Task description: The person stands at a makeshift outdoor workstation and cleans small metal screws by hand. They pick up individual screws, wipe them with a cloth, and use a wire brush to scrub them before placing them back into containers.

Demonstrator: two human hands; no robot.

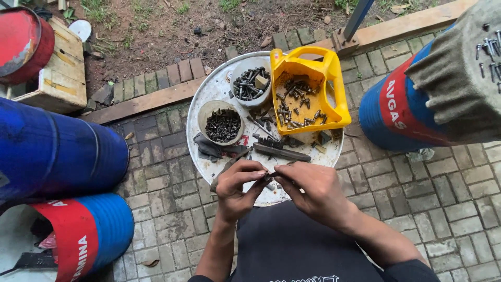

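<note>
My left hand [237, 187] and my right hand [312, 189] meet over the near edge of a round white tray [209, 91] on the paved ground. Between their fingertips they pinch a small dark bolt [270, 177]. On the tray stand two round bowls of dark screws [223, 123] [250, 82] and a cut-open yellow jug [334, 99] with several bolts inside. A dark wire brush [279, 150] and a dark rag [207, 148] lie on the tray just beyond my hands.
Blue and red drums lie at the left [57, 151] [83, 235] and right [391, 104]. A grey cloth [459, 83] with several screws on it covers the right drum. A wooden crate [62, 68] stands far left.
</note>
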